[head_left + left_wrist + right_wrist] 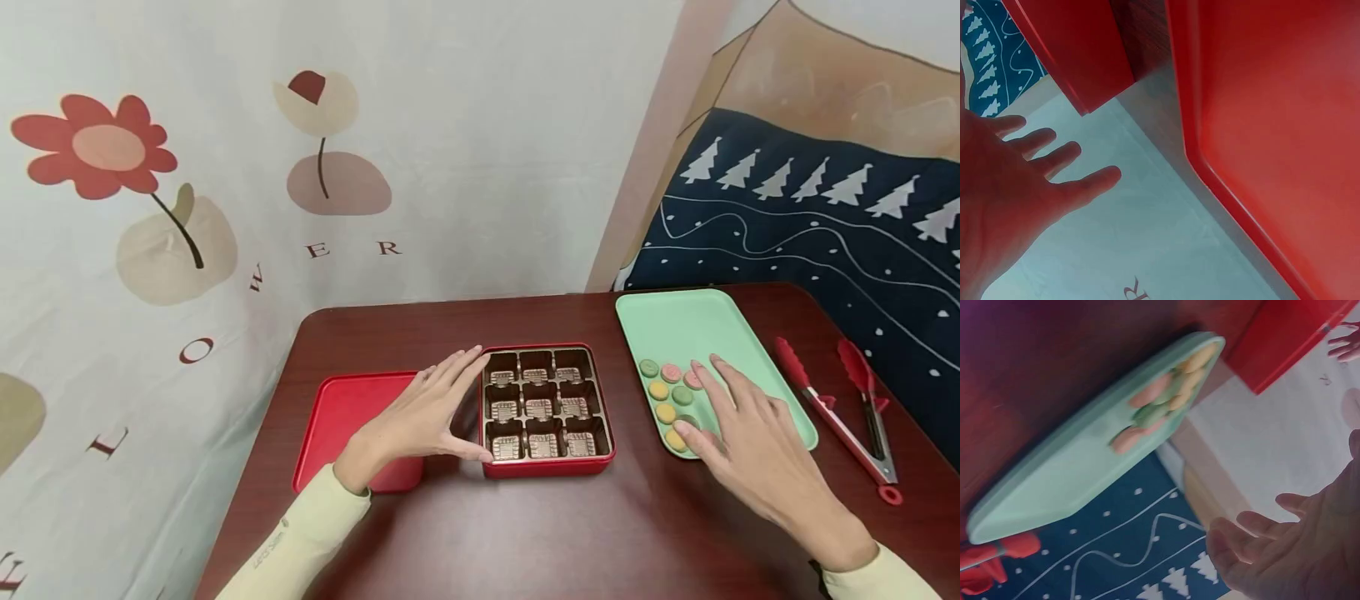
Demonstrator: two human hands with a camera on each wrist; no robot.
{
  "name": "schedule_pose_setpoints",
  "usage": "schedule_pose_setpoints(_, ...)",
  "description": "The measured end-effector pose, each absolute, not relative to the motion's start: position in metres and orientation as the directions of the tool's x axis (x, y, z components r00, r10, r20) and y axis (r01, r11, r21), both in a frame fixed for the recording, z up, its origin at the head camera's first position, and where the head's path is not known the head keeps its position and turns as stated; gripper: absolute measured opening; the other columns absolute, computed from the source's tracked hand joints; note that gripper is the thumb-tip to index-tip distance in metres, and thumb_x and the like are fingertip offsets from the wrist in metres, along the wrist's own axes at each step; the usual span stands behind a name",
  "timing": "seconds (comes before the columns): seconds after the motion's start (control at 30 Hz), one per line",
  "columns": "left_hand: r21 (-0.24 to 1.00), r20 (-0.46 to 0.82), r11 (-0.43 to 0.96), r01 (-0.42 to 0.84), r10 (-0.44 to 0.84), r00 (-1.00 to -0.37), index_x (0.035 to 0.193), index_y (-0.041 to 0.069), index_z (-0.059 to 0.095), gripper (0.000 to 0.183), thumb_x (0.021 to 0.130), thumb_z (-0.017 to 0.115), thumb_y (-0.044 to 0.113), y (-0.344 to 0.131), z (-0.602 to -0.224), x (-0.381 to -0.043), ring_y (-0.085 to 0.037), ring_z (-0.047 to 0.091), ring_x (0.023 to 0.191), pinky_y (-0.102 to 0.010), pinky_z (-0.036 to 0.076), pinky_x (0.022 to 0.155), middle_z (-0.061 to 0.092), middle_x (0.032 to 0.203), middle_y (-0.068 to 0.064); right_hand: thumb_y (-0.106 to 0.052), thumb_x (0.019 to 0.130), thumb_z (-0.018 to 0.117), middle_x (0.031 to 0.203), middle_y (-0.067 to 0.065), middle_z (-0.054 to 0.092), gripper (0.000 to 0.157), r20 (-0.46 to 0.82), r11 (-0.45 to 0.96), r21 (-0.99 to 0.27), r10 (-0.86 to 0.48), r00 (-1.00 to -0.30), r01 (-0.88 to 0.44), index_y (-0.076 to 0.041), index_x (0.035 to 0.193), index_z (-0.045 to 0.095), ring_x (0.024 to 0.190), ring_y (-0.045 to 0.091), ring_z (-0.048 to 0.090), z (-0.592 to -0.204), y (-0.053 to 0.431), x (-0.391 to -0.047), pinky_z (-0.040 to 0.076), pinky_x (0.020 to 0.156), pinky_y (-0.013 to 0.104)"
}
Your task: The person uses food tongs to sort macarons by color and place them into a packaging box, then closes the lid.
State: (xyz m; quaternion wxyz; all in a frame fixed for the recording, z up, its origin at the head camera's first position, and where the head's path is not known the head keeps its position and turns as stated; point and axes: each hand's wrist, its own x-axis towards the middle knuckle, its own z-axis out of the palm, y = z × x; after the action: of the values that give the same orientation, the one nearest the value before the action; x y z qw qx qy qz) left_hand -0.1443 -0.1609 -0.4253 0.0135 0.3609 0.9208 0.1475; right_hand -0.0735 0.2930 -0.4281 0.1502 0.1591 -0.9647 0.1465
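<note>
Dark wood-toned tabletop [525, 533] meets a printed cloth [487, 167] behind it. From the head view, we see our left hand [427, 408] spread at the left side of the sectioned red box [547, 469], beside a red lid [348, 417]; our right hand [765, 458] hovers, fingers extended, over macarons [682, 395] on a green tray [675, 321], left of the tongs [847, 435]. The left wrist view shows us straight, parted fingers [1091, 187], gripping nothing. In the right wrist view, we find slightly bent fingers, likewise unloaded.

Got a lid [348, 404] just left of the box [547, 470]. Tray [675, 325] with macarons [682, 395] on it's right of the box, tongs [847, 434] even further right.
</note>
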Motion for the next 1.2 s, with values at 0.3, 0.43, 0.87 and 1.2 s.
schedule_pose_setpoints(0.3, 0.312, 0.016, 0.704, 0.639, 0.668, -0.744, 0.175, 0.006, 0.018, 0.139, 0.077, 0.087, 0.077, -0.160, -0.431, -0.146, -0.041, 0.025, 0.162, -0.069, 0.036, 0.119, 0.019, 0.180, -0.016, -0.046, 0.106, 0.068, 0.161, 0.037, 0.036, 0.083, 0.272, 0.953, -0.235, -0.121, -0.954, -0.188, 0.002, 0.166, 0.036, 0.137, 0.059, 0.039, -0.442, 0.328, -0.070, 0.036, 0.092, 0.080)
schedule_pose_setpoints(0.43, 0.307, 0.027, 0.705, 0.639, 0.665, -0.747, 0.174, 0.004, 0.020, 0.140, 0.075, 0.089, 0.075, -0.162, -0.432, -0.146, -0.043, 0.027, 0.161, -0.067, 0.037, 0.118, 0.020, 0.179, -0.018, -0.047, 0.108, 0.065, 0.160, 0.040, 0.035, 0.082, 0.250, 0.958, -0.245, -0.083, -0.965, -0.146, 0.005, 0.164, 0.037, 0.135, 0.062, 0.039, -0.448, 0.340, -0.073, 0.035, 0.091, 0.082)
schedule_pose_setpoints(0.87, 0.377, -0.026, 0.698, 0.609, 0.665, -0.746, 0.175, 0.007, 0.017, 0.136, 0.079, 0.090, 0.071, -0.160, -0.435, -0.153, -0.042, 0.024, 0.162, -0.068, 0.034, 0.120, 0.016, 0.180, -0.016, -0.054, 0.112, 0.055, 0.154, 0.050, 0.026, 0.089, 0.167, 0.966, -0.251, 0.097, -0.981, 0.052, 0.014, 0.162, 0.027, 0.127, 0.076, 0.032, -0.457, 0.395, -0.080, 0.026, 0.095, 0.088)
schedule_pose_setpoints(1.2, 0.420, -0.072, 0.705, 0.572, 0.654, -0.753, 0.176, 0.007, 0.013, 0.140, 0.078, 0.090, 0.071, -0.158, -0.436, -0.154, -0.039, 0.018, 0.164, -0.069, 0.034, 0.120, 0.012, 0.181, -0.014, -0.060, 0.112, 0.049, 0.149, 0.054, 0.024, 0.098, 0.117, 0.960, -0.240, 0.175, -0.978, 0.144, 0.019, 0.161, 0.018, 0.126, 0.077, 0.031, -0.471, 0.434, -0.083, 0.029, 0.092, 0.089)
